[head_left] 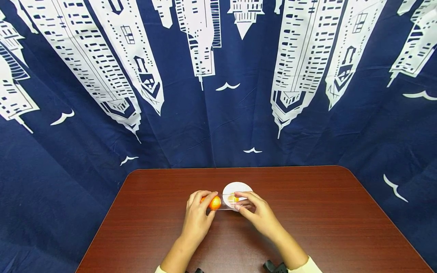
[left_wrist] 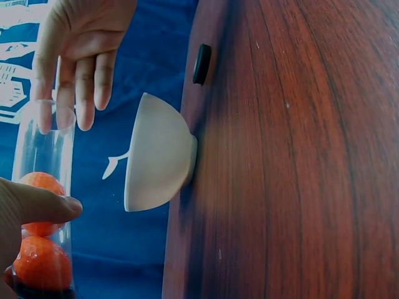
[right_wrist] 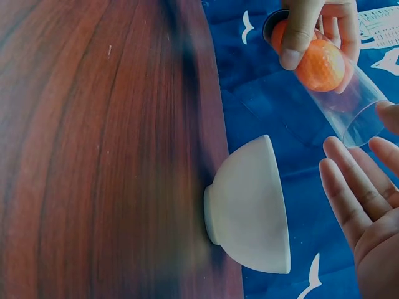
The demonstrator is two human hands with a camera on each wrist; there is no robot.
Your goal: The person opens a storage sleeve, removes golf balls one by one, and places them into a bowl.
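Observation:
My left hand [head_left: 196,216] grips a clear tube [head_left: 224,206] that lies sideways above the table. Inside it are two orange balls [right_wrist: 322,66], close to its black-capped end [right_wrist: 272,26]. At the tube's other, open end, my right hand [head_left: 261,216] pinches the rim between thumb and fingers, its remaining fingers stretched out. A white bowl [left_wrist: 159,156] stands upright on the table, just below and beyond the tube. Something orange-yellow [head_left: 232,199] shows inside the bowl in the head view, partly behind the tube and right hand.
A black round lid [left_wrist: 202,63] lies on the brown wooden table [head_left: 307,212] beside the bowl. Behind the table hangs a blue cloth [head_left: 232,125] printed with white buildings and birds. Dark wrist gear [head_left: 274,266] shows at the lower edge of the head view.

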